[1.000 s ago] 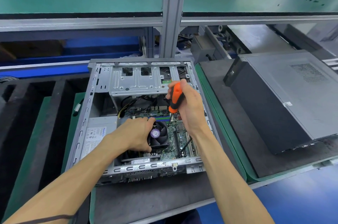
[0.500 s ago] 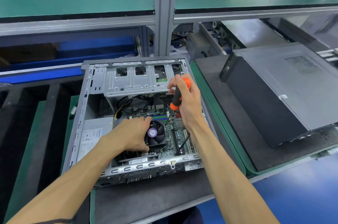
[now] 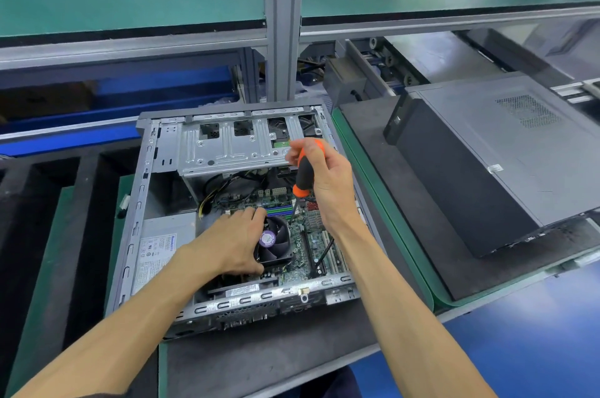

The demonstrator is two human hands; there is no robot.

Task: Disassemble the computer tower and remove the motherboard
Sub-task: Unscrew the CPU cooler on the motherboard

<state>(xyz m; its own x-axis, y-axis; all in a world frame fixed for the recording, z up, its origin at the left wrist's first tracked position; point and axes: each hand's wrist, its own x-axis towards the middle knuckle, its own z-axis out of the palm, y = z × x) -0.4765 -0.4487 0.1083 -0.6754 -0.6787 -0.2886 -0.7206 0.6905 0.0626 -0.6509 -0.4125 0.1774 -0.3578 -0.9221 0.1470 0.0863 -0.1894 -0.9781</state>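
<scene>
My right hand point(image 3: 324, 183) is raised over the open computer tower point(image 3: 233, 222), wrist bent, fingers and thumb curled tightly around the orange and black handle of a screwdriver point(image 3: 303, 177). The tool stands nearly upright, its thin shaft pointing down so the tip meets the board just beside the far right corner of the cooler fan point(image 3: 272, 243). My right forearm reaches in from the lower right of the view. My left hand point(image 3: 235, 240) lies palm down on the left side of that fan, fingers bent over its far edge and thumb along its near edge, gripping the fan frame; my left forearm comes in from the lower left. The fan's hub carries a round purple sticker whose print is too small to read. Beneath and to the right of the fan sits the green motherboard point(image 3: 305, 245), still inside the tower, with blue and green memory slots behind the fan and long slots to the right. To the left lies the grey power supply point(image 3: 162, 251), with a white label whose blue heading and fine print are unreadable. A metal drive cage point(image 3: 227, 147) spans the far end of the case. The tower lies on its side on a dark mat point(image 3: 259, 362). A second, closed tower point(image 3: 493, 157) lies on a mat well to the right.
</scene>
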